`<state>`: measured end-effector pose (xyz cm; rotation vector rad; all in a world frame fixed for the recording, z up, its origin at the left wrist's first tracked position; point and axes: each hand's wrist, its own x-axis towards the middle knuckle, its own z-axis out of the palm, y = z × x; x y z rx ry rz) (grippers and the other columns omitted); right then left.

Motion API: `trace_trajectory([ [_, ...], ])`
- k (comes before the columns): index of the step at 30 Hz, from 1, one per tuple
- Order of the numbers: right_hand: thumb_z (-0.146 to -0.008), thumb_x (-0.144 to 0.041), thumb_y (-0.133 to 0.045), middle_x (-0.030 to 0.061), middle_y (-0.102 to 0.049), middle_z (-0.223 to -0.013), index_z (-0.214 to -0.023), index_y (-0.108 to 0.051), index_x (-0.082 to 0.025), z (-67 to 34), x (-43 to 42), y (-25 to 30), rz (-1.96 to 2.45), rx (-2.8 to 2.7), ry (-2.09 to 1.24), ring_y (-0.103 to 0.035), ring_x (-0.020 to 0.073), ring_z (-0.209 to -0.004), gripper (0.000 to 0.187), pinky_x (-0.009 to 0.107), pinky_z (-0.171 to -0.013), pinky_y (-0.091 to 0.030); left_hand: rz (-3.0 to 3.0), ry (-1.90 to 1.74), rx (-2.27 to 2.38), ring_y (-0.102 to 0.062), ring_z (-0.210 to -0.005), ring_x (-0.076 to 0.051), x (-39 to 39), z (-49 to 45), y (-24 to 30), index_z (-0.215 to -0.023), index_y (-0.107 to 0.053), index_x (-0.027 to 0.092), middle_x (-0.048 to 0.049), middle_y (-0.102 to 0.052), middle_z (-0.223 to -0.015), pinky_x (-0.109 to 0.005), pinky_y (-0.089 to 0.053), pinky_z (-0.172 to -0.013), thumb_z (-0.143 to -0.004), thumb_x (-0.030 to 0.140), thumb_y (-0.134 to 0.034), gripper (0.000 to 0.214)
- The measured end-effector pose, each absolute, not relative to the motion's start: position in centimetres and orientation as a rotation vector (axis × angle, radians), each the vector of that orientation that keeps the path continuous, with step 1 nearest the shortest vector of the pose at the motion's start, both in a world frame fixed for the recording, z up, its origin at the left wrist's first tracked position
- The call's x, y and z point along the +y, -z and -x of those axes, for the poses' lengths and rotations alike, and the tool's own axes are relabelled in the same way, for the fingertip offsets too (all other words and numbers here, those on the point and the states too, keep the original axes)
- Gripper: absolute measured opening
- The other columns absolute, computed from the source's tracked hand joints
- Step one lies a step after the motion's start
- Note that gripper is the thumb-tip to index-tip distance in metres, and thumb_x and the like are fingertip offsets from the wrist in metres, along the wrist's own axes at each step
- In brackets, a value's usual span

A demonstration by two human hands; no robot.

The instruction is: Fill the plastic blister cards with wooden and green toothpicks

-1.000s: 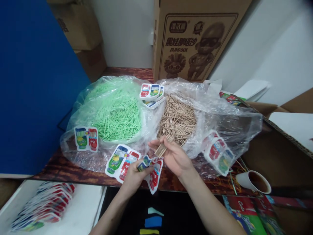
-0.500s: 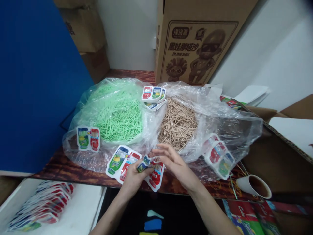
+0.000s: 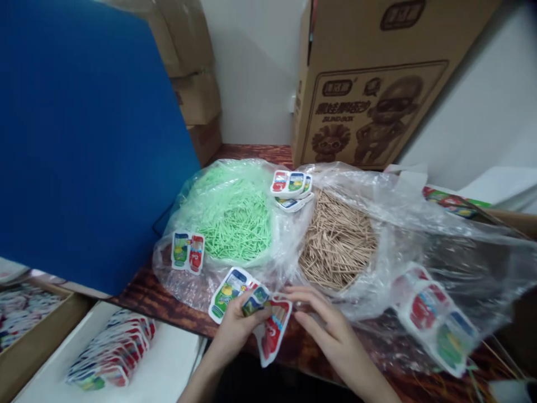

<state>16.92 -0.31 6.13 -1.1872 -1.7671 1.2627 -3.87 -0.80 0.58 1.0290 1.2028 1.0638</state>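
Observation:
My left hand (image 3: 237,327) grips a small double packet (image 3: 274,330) printed with a green Sprite half and a red Cola half; brown sticks show in the red half. Close to the packet's right edge is my right hand (image 3: 331,330), its fingers apart; whether a fingertip touches the edge I cannot tell. Another double packet (image 3: 230,290) lies behind my left hand, partly covered by it. Beyond the hands, thin green sticks (image 3: 237,229) fill one clear plastic bag and brown sticks (image 3: 339,240) fill another.
More packets lie on the bags: one at left (image 3: 187,253), a small pile between them (image 3: 291,190), several at right (image 3: 436,319). Lower left, a white box (image 3: 176,347) bears a row of packets. A blue panel (image 3: 92,140) and a cardboard carton (image 3: 373,101) stand behind.
The view has swung left, so things sit further right and mostly lower. The packet in my left hand has tilted, and my right hand's fingers have shifted slightly beside it.

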Motion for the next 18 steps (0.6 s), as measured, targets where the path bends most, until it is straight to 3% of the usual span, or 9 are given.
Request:
trace_trajectory([
  [3, -0.091, -0.044, -0.050, 0.0073, -0.065, -0.117, -0.112, -0.062, -0.025, -17.7, -0.3, -4.4, 1.254, -1.482, -1.413, -0.058, 0.0232, -0.113, 0.030, 0.037, -0.099, -0.044, -0.938, -1.222, 1.421, -0.065, -0.068, -0.017, -0.1, 9.2, -0.9, -0.087, -0.068, 0.017, -0.0009, -0.073, -0.077, -0.026, -0.051, -0.066, -0.059, 0.035, -0.082, 0.036],
  [6, -0.082, -0.055, -0.058, 0.0092, -0.071, -0.099, -0.098, -0.067, -0.021, -18.1, -0.4, -1.6, 1.337, -1.299, -1.475, -0.066, 0.0262, -0.097, 0.038, 0.037, -0.088, -0.050, -0.820, -1.460, 1.653, -0.065, -0.063, -0.018, 1.4, 15.4, -1.0, -0.089, -0.066, 0.016, -0.0010, -0.072, -0.076, -0.026, -0.052, -0.059, -0.054, 0.041, -0.084, 0.047],
  [10, -0.075, -0.060, -0.063, 0.0105, -0.073, -0.085, -0.087, -0.069, -0.020, -17.3, -0.9, 0.9, 1.341, -1.254, -1.568, -0.068, 0.0271, -0.081, 0.042, 0.038, -0.074, -0.053, -0.923, -1.464, 1.821, -0.066, -0.070, -0.021, 4.8, 21.6, -0.6, -0.091, -0.068, 0.013, -0.0052, -0.074, -0.081, -0.030, -0.054, -0.065, -0.053, 0.043, -0.083, 0.050],
  [15, -0.077, -0.056, -0.063, 0.0078, -0.072, -0.081, -0.085, -0.069, -0.020, -16.2, -1.5, 1.2, 1.330, -1.266, -1.640, -0.066, 0.0242, -0.079, 0.038, 0.035, -0.073, -0.051, -1.153, -1.398, 2.029, -0.066, -0.081, -0.025, 8.2, 24.2, 1.6, -0.096, -0.066, 0.013, -0.0067, -0.072, -0.085, -0.034, -0.053, -0.072, -0.058, 0.047, -0.075, 0.052],
  [18, -0.078, -0.057, -0.062, 0.0073, -0.071, -0.080, -0.085, -0.068, -0.020, -15.8, -1.4, 1.4, 1.349, -1.258, -1.632, -0.066, 0.0235, -0.078, 0.038, 0.034, -0.073, -0.051, -1.161, -1.429, 2.103, -0.063, -0.097, -0.027, 8.6, 24.4, 2.9, -0.109, -0.061, 0.014, -0.0086, -0.071, -0.101, -0.036, -0.049, -0.085, -0.064, 0.043, -0.070, 0.054],
])
